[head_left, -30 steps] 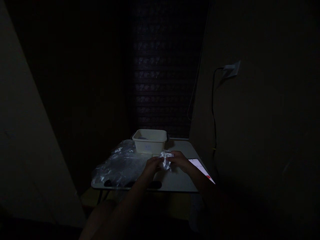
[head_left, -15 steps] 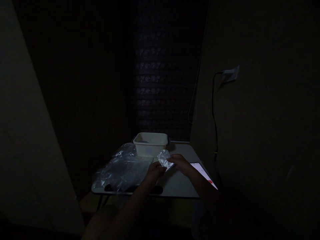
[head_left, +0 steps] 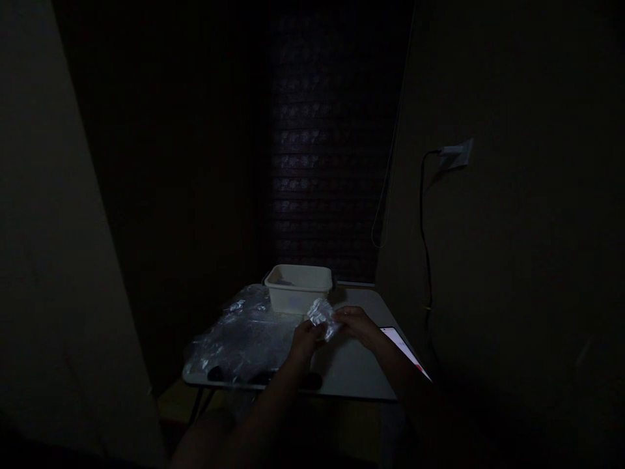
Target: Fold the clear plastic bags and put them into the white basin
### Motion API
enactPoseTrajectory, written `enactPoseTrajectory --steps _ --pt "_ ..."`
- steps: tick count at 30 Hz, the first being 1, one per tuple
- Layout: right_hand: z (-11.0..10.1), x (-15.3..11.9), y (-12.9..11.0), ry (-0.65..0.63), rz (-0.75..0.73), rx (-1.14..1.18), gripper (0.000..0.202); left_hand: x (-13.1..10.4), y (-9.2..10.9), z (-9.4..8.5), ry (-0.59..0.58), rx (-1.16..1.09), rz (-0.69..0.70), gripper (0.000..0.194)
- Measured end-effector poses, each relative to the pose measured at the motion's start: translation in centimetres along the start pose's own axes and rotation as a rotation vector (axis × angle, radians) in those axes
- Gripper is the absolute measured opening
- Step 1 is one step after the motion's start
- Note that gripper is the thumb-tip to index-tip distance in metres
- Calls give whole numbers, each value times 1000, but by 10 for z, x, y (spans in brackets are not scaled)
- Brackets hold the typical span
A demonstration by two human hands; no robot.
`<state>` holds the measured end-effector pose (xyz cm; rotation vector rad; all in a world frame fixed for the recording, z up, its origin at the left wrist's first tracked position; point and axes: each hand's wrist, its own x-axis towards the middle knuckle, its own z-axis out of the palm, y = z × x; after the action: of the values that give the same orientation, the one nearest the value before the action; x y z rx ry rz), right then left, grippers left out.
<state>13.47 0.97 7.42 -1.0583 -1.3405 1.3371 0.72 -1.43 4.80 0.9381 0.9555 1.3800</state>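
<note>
Between my two hands is a small, shiny, crinkled piece of clear plastic [head_left: 321, 313], perhaps a folded bag; the dim light hides its exact kind. My left hand [head_left: 306, 337] grips its lower left side, fingers closed. With fingertips pinched, my right hand [head_left: 355, 320] holds its right edge. Both hands are raised over the white folding table [head_left: 349, 371]. Just beyond them stands a cream plastic bin [head_left: 297, 298] with dark handles, something greyish lying inside. A large crumpled sheet of clear plastic [head_left: 244, 335] covers the table's left part.
A phone [head_left: 403, 348] with a lit screen lies at the table's right edge, partly behind my right forearm. A black cord [head_left: 424, 221] hangs from a wall outlet [head_left: 458, 155] on the right. Dark blinds [head_left: 317, 163] rise behind the table. The room is very dim.
The camera view has shifted slightly, so the scene sits a little lower and further right. Both hands still hold the small plastic piece, with the fingers slightly repositioned.
</note>
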Motion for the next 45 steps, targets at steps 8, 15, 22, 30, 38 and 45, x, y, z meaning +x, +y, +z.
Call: enactPoseTrajectory --steps 8,15,22,30,38,45 --pt "5 3 -9 25 -18 -113 17 2 13 -4 118 -56 199 19" --pt "2 14 -20 188 -193 -318 9 21 39 -24 218 296 372 17" --pt "-25 33 -24 365 -295 -506 12 59 63 -58 81 1531 680 53" --pt "-33 58 -50 326 -352 -399 12 71 57 -68 68 1913 666 32" --pt "7 52 -52 237 -463 -901 15 43 59 -73 -105 1996 712 23" --pt "47 57 -44 115 -375 -1327 22 32 56 -75 -171 1984 576 21"
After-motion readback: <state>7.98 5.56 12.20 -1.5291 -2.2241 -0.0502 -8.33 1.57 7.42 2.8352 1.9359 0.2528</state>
